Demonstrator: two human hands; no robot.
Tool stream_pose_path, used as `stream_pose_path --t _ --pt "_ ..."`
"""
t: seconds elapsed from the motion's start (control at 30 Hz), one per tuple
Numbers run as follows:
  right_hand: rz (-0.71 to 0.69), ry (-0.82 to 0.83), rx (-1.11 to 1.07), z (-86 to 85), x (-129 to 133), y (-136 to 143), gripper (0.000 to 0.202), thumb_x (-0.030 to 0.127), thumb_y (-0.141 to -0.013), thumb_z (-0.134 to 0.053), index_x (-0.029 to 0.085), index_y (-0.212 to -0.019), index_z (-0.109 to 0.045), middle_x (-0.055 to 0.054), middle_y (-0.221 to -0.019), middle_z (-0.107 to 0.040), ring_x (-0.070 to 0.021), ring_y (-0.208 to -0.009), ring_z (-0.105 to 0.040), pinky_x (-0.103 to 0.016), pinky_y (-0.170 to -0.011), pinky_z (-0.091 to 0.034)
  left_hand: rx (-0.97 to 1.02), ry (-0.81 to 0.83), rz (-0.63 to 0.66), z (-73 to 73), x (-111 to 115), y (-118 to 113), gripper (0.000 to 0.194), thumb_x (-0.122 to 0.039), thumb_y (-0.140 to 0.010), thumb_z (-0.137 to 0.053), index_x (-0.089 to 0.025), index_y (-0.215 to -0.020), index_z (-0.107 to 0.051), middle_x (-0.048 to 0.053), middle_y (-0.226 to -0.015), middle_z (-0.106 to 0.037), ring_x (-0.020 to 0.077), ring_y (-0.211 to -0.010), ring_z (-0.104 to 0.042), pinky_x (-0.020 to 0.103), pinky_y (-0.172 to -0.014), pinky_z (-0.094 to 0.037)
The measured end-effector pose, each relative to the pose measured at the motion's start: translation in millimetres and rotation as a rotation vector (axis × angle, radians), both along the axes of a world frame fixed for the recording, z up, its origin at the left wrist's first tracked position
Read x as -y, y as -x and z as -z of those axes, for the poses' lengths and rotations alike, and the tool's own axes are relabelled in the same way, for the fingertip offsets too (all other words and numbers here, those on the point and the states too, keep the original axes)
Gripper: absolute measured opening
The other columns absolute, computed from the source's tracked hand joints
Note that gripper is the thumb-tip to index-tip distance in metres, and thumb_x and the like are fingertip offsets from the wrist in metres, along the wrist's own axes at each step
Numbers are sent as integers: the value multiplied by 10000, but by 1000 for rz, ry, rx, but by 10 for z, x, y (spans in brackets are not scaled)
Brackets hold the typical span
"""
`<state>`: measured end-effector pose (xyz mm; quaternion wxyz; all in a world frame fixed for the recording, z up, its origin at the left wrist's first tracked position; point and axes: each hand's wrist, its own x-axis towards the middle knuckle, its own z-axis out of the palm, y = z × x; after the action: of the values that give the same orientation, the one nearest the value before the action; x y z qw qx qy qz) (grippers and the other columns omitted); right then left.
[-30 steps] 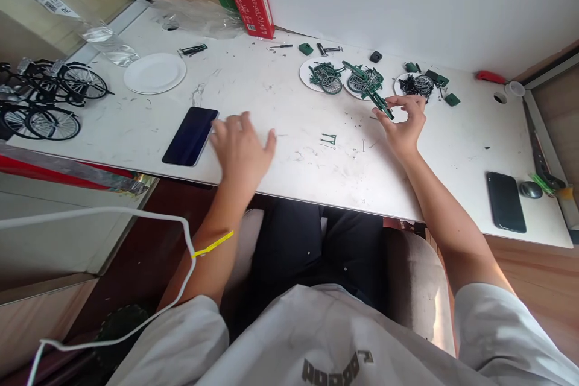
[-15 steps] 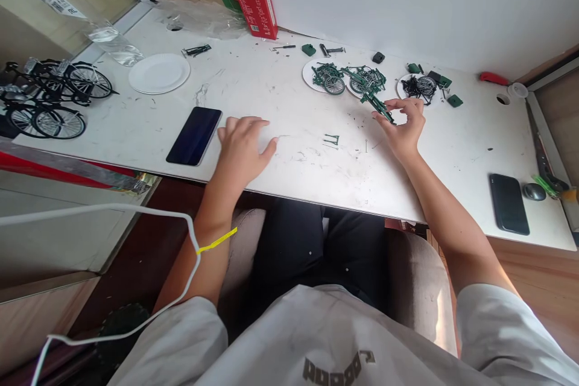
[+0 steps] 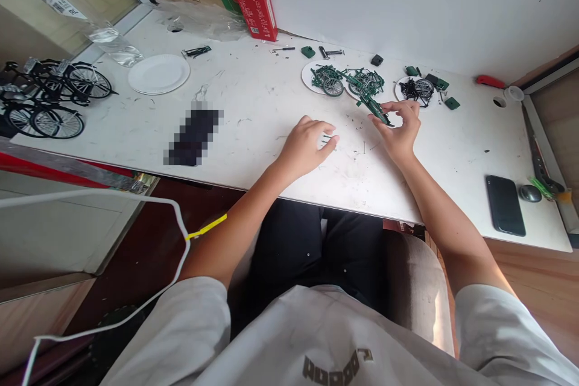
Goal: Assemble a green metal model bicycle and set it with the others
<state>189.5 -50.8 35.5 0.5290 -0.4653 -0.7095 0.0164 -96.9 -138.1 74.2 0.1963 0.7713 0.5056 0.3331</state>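
Note:
My right hand (image 3: 402, 129) pinches a green model bicycle frame (image 3: 373, 108) between thumb and fingers, tilted above the table. Behind it, green bicycle parts with spoked wheels lie on two white plates (image 3: 307, 77). My left hand (image 3: 310, 143) is over the middle of the table, thumb and fingers apart. Small thin green parts (image 3: 329, 139) lie at its fingertips, partly hidden by the hand; I see no grip on them. A few tiny pin-like pieces (image 3: 364, 147) lie between the two hands.
Assembled black model bicycles (image 3: 54, 96) stand at the far left, near stacked white plates (image 3: 159, 74). A plate of black parts (image 3: 418, 89) is at the right. A phone (image 3: 505, 205) lies near the right edge. A red box (image 3: 260, 12) stands against the wall. A white cable (image 3: 181, 247) hangs by my left arm.
My left hand has moved right, from beside the blurred dark phone to the small green parts. My right hand still holds the bicycle frame in nearly the same place.

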Motion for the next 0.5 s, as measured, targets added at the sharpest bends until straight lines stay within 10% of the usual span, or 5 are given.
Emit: stream_pose_path --t 0.13,0.27,0.5 --pt "2 19 19 -5 32 32 232 440 -961 -885 278 -1081 -770 -62 -969 -789 -328 -1116 -671 -517 -989 -579 0 77 46 -242 -196 -408 417 -554 -1114 -639 -189 -1243 -794 135 -1259 -859 374 -1305 -686 485 -1016 -596" --pt "12 -64 45 3 46 38 168 415 -999 -816 282 -1076 -749 -52 -963 -766 -307 -1067 -657 -509 -960 -577 -10 225 40 -360 -432 -700 673 -788 -1079 -581 -243 -688 -634 115 -706 -658 372 -1019 -727 465 -880 -551" --pt "55 -145 61 -4 51 22 79 275 -985 -734 291 -1049 -691 -63 -980 -715 -321 -1043 -614 -540 -968 -539 196 338 229 -199 -851 -905 806 -952 -992 -558 -266 -603 -393 20 -556 -369 264 -722 -631 417 -766 -491"
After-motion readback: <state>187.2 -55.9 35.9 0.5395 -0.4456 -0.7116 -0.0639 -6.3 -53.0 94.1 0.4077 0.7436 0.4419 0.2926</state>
